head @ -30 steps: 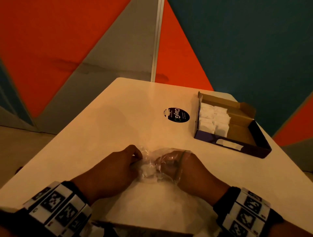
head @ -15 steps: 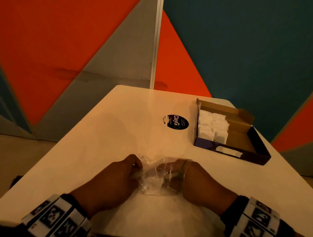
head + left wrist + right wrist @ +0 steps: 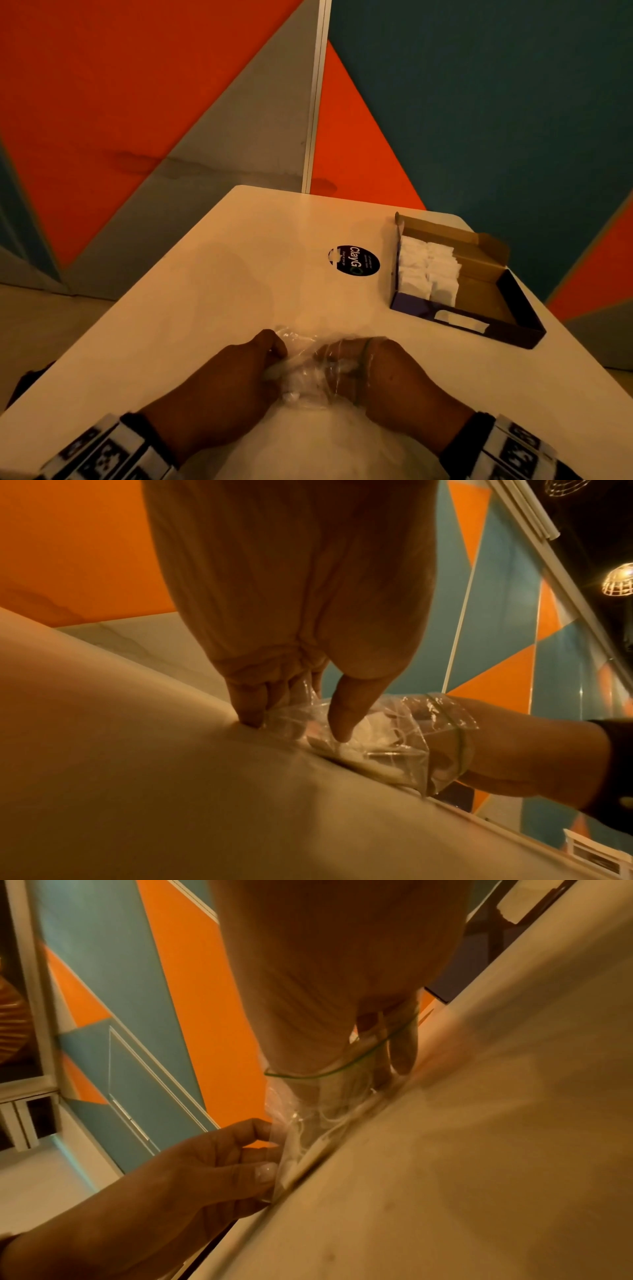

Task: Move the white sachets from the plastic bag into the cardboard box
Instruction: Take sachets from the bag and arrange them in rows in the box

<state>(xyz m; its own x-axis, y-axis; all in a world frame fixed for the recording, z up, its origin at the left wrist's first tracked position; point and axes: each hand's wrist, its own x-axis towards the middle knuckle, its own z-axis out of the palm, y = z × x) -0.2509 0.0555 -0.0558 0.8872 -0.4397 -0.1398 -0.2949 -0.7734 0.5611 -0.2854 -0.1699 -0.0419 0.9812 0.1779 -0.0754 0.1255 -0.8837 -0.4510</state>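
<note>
Head view: the plastic bag (image 3: 308,370) is lying on the table (image 3: 239,274) between both hands, near the person's edge; the left hand (image 3: 226,373) is gripping the closed end with curled fingers, apparently anchoring it so the film does not slide; the right hand (image 3: 387,373) is sitting inside the bag's mouth, fingers covered by film, presumably reaching for the white sachets (image 3: 291,395) left inside; the cardboard box (image 3: 513,308) is standing well apart at the far right, open, with sachets already filling its left part (a round black sticker (image 3: 354,260) is lying between bag and box).

Left wrist view: the left hand (image 3: 294,691) is pointing down at the table, fingertips and thumb pinching crumpled film; white sachets (image 3: 377,723) are showing through the bag beside the thumb; the bag's green-edged rim is circling the right hand (image 3: 514,756).

Right wrist view: the right hand (image 3: 342,1015) is angling down into the bag (image 3: 308,1123), rim around the knuckles; whether its fingers are closing on a sachet, I cannot tell; the left hand (image 3: 205,1172) is pinching the bag's far end.
</note>
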